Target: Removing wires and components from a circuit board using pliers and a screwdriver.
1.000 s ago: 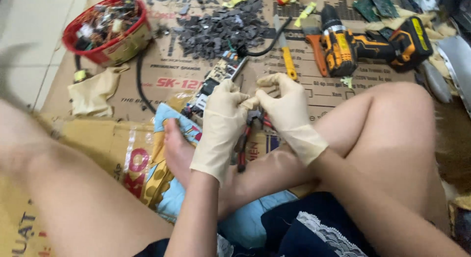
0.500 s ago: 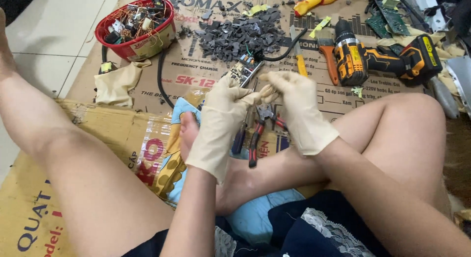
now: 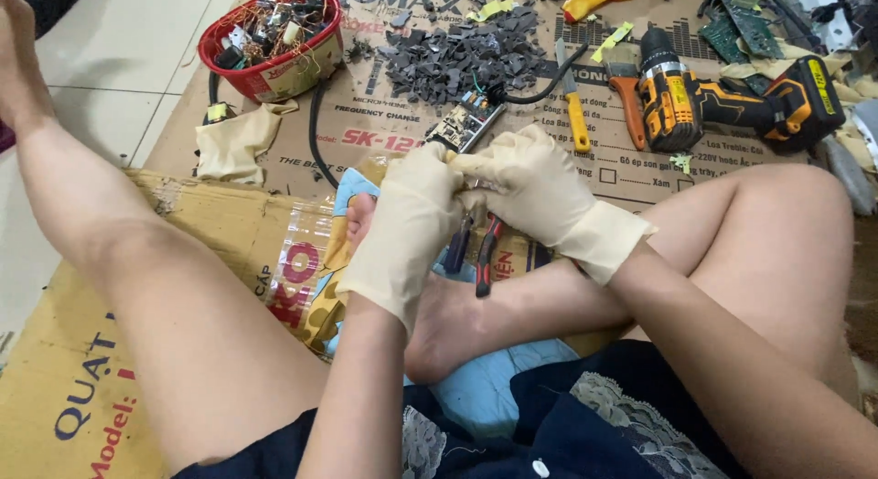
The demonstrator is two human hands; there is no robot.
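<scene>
A flattened brown cardboard box [image 3: 384,122] with black and red print lies at twelve o'clock, spread under the tools. A second flattened carton [image 3: 82,387], yellow-tan with blue and red lettering and a strip of clear tape, lies at eight o'clock under the legs. At two o'clock the drill's battery pack carries a small yellow label [image 3: 820,86].

Small circuit board [image 3: 465,124], tilted, held between both gloved hands, above pliers [image 3: 485,250]
</scene>
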